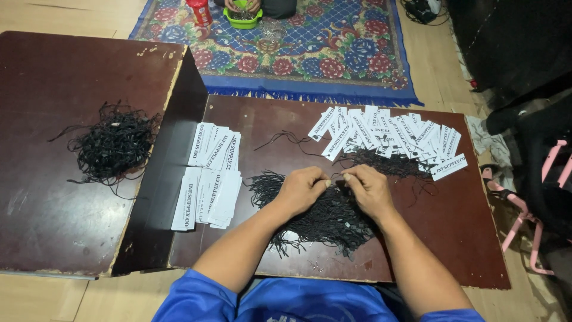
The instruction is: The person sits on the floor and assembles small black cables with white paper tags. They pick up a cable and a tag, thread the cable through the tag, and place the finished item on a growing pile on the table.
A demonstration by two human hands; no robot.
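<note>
Strings lie in a black bundle of cords [325,217] on the low brown table [465,238], right under your hands. Your left hand [301,189] and right hand [369,189] both pinch closed on strands at its top edge. They look light, limp and tangle-prone, so grip one near its end. White paper tags [387,134] fan out just beyond; another stack [208,176] sits left.

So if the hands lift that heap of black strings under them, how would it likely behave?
The heap of black strings would probably sag and trail: its thin strands splay loosely at the edges. It looks light for its bulk, lying flat on the dark board. Strands seem tangled, so the left hand and right hand would likely drag up clumps.
</note>
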